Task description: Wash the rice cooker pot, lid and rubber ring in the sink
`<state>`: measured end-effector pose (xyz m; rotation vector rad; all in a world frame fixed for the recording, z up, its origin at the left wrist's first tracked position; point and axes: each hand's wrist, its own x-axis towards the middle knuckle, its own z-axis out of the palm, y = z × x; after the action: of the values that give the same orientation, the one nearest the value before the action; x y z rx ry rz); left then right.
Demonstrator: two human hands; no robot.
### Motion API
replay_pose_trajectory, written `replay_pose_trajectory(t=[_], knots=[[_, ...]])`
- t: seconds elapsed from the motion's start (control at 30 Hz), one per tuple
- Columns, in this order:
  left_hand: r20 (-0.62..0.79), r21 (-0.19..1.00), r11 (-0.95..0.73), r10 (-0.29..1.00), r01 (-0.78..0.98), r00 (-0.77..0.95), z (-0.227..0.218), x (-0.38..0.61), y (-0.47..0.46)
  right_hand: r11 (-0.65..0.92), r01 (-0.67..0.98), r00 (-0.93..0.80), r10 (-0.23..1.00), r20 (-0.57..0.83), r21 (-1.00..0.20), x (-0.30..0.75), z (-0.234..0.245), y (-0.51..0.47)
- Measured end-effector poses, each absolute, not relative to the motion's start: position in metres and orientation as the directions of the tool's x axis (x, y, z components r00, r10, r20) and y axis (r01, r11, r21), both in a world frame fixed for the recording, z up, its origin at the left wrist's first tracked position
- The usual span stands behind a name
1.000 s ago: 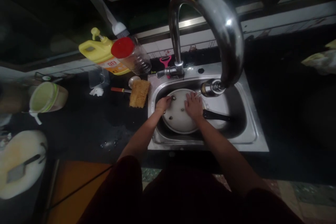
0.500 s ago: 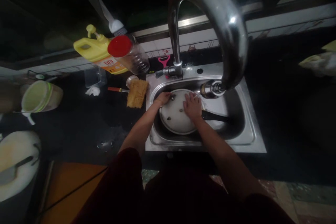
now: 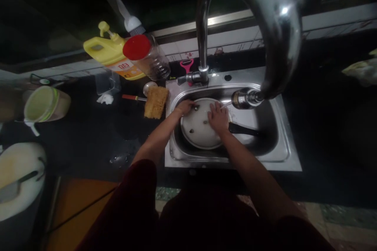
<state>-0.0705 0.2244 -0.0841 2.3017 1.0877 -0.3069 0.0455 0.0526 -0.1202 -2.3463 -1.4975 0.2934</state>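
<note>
The right edge of a pale disc [image 3: 198, 135] in the sink [image 3: 290, 155], frame centre, is partly hidden by the spread, flattened right hand [image 3: 218, 118]; the left hand [image 3: 186, 107] touches its upper-left rim, grip unclear.

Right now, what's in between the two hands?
In the head view, part of the pale round thing lies between the left hand and right hand.

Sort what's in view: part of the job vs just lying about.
In the job:
pale disc, left hand at its edge, right hand spread on it
sink around it
tap, probably

Lying about, apparently:
brown scrubber
yellow jug
red-lidded jar
pink peeler
green-rimmed tub
</note>
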Motion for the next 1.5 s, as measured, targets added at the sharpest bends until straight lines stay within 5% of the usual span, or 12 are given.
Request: replay_pose_trajectory(t=[0.13, 0.4, 0.7, 0.9, 1.1, 1.23, 1.37, 1.5], knots=[[-0.359, 0.306, -0.415, 0.783, 0.857, 0.508, -0.080, -0.103, 0.177, -0.393, 0.834, 0.433, 0.901, 0.018, -0.388, 0.045, -0.120, 0.052], [-0.344, 0.070, -0.513, 0.792, 0.855, 0.504, -0.072, -0.112, 0.145, -0.406, 0.833, 0.444, 0.896, 0.017, -0.375, 0.043, -0.119, 0.052], [-0.284, 0.246, -0.669, 0.642, 0.701, 0.713, -0.082, -0.082, 0.188, -0.395, 0.827, 0.438, 0.899, 0.018, -0.400, 0.046, -0.119, 0.052], [-0.403, 0.172, -0.700, 0.593, 0.693, 0.698, -0.079, -0.078, 0.213, -0.400, 0.808, 0.448, 0.894, 0.010, -0.432, 0.045, -0.118, 0.052], [-0.256, 0.035, -0.482, 0.842, 0.876, 0.474, -0.074, -0.109, 0.149, -0.414, 0.747, 0.471, 0.882, -0.026, -0.520, 0.042, -0.113, 0.055], [-0.297, 0.044, -0.552, 0.789, 0.833, 0.538, -0.079, -0.102, 0.100, -0.474, 0.609, 0.469, 0.862, -0.194, -0.636, 0.079, -0.120, 0.046], [-0.251, 0.154, -0.701, 0.654, 0.696, 0.714, -0.089, -0.073, 0.084, -0.692, 0.261, 0.382, 0.715, -0.586, -0.674, 0.129, -0.127, 0.032], [-0.202, 0.224, -0.687, 0.661, 0.691, 0.723, -0.085, -0.058, 0.101, -0.743, -0.042, 0.266, 0.637, -0.724, -0.668, 0.142, -0.114, 0.025]])
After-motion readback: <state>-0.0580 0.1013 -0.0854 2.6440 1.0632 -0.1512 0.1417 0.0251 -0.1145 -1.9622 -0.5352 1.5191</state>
